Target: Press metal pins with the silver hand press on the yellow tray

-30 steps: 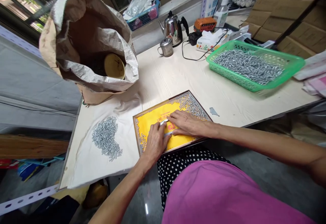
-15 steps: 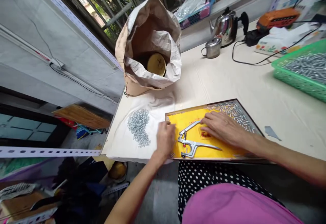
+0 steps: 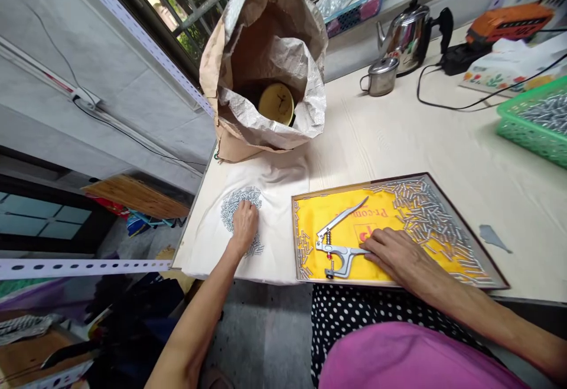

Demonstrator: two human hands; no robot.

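My left hand point(image 3: 244, 224) rests on a heap of small metal pins point(image 3: 234, 203) lying on a white cloth point(image 3: 274, 241), fingers curled down into the heap. My right hand point(image 3: 392, 252) lies inside a shallow tray with a yellow lining point(image 3: 385, 218). Its fingers are on the lower handle of silver hand pliers point(image 3: 339, 241) that lie with their handles spread. More metal pins point(image 3: 425, 212) fill the tray's right half, and a few lie along its left wall.
A big paper sack point(image 3: 266, 52) holding a yellow cup point(image 3: 276, 103) stands behind the cloth. A steel kettle point(image 3: 410, 32), a small lidded mug point(image 3: 380, 76), a black cable point(image 3: 465, 103) and a green basket of pins point(image 3: 535, 120) are at the back right.
My left hand left the tray and moved left onto the pin heap. My right hand slid back from the pliers' upper handle to the lower one. The view shifted left.
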